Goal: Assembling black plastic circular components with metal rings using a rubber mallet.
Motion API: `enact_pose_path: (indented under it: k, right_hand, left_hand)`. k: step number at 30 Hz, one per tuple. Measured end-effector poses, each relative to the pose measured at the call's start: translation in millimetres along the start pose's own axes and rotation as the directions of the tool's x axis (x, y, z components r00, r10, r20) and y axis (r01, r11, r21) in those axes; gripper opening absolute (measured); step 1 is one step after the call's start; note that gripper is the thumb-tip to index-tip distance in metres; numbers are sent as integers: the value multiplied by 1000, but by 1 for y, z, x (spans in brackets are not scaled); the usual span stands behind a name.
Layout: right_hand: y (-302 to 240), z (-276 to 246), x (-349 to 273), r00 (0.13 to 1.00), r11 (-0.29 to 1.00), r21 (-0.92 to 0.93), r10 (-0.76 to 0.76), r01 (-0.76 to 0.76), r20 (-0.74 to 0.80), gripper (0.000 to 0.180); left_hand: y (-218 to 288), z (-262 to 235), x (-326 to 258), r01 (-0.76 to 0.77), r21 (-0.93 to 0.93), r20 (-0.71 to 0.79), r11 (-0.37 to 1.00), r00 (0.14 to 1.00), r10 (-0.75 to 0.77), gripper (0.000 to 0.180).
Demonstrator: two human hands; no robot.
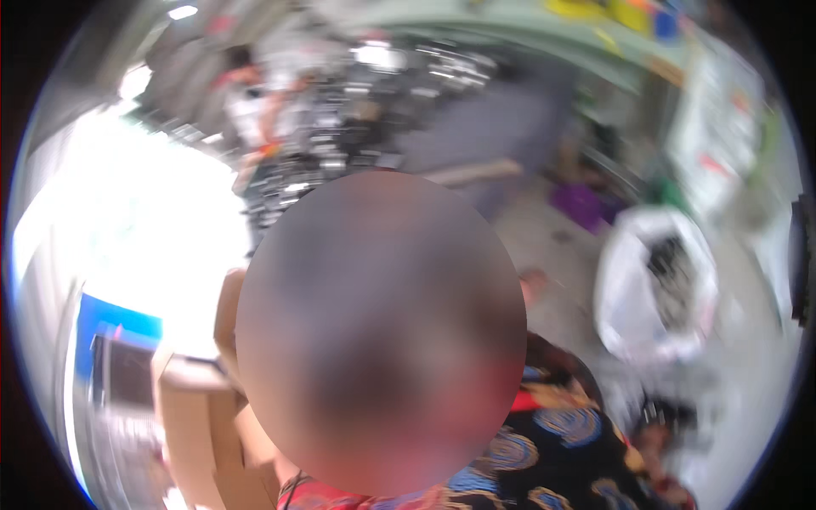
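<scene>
Neither of my hands can be made out in this smeared picture. A large blurred oval (pixel 382 331) hides the middle of the view. Below and right of it shows a person's black garment (pixel 552 442) with blue and gold round motifs and red parts. A small skin-coloured patch (pixel 533 285) sticks out at the oval's right side; whose it is, I cannot tell. Lower right, a blurred skin-coloured shape (pixel 659 455) lies below a dark object (pixel 667 413), too smeared to name. Brown cardboard boxes (pixel 195 416) stand at the lower left, close to the oval.
A white sack (pixel 625 297) with dark contents stands open at right. Another white sack (pixel 718 127) is behind it, near a purple thing (pixel 580 206). A heap of dark shiny pieces (pixel 340 110) lies at the back, with another person (pixel 251 106) beside it. Bright light (pixel 127 212) floods the left.
</scene>
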State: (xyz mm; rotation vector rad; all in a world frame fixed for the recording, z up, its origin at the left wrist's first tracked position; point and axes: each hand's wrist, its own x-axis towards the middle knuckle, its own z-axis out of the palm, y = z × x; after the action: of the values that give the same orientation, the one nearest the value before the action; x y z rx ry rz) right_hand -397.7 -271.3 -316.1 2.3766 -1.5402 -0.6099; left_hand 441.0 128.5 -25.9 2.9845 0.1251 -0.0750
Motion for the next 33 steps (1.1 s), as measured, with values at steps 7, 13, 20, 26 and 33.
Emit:
enact_pose_path:
  k: [7, 13, 20, 26, 33]
  right_hand:
    - [-121, -59, 197, 938, 941, 137, -276, 308, -212, 52]
    - [-113, -76, 204, 925, 914, 154, -361, 376, -115, 52]
    - [-116, -92, 208, 877, 861, 188, -480, 472, -7, 52]
    - [-104, -103, 214, 822, 819, 203, -562, 537, 94, 52]
    - [-75, -133, 246, 755, 781, 178, -625, 599, 200, 52]
  left_hand:
    - [-44, -9, -17, 296, -472, -87, 830, 922, -378, 81]
    - [-24, -9, -5, 298, -440, -113, 847, 917, -382, 81]
    - [-31, -5, -6, 247, -406, -194, 880, 918, -347, 79]
    - [-29, -1, -10, 260, -464, -163, 847, 915, -370, 78]
    - [-18, -2, -17, 297, -483, -123, 823, 908, -400, 78]
